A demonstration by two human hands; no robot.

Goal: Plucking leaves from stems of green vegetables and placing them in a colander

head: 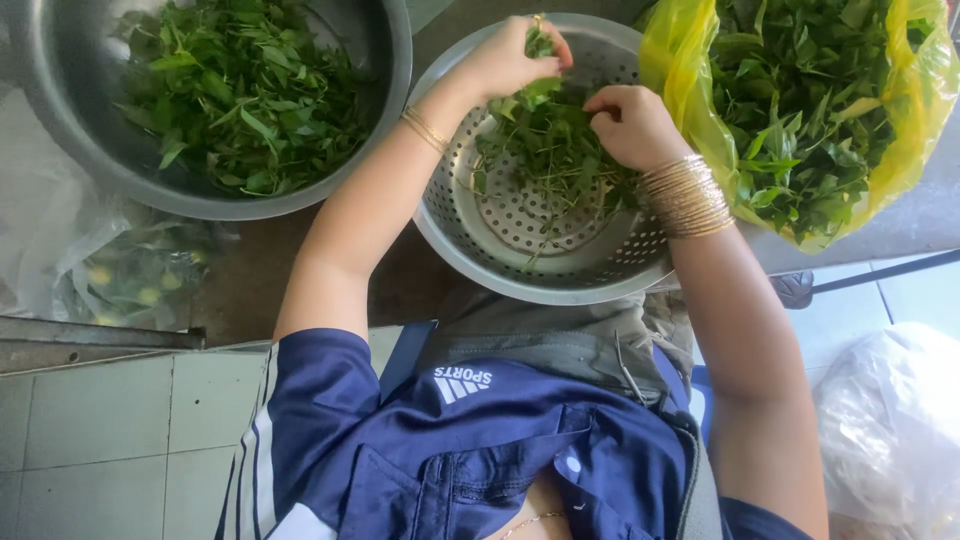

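A perforated metal colander (500, 262) sits in front of me with a pile of green leafy stems (552, 150) inside. My left hand (508, 60) is raised over the colander's far rim, its fingers pinched on a leafy sprig (540, 42). My right hand (630, 125), with several gold bangles on the wrist, is closed on stems in the pile. The two hands are close together, with the greens between them.
A large metal bowl (95, 165) of picked green leaves stands at the upper left. A yellow plastic bag (672, 70) full of leafy stems lies at the upper right. A clear bag of small round fruit (130, 280) lies left; a white plastic bag (890, 430) lies lower right on the tiled floor.
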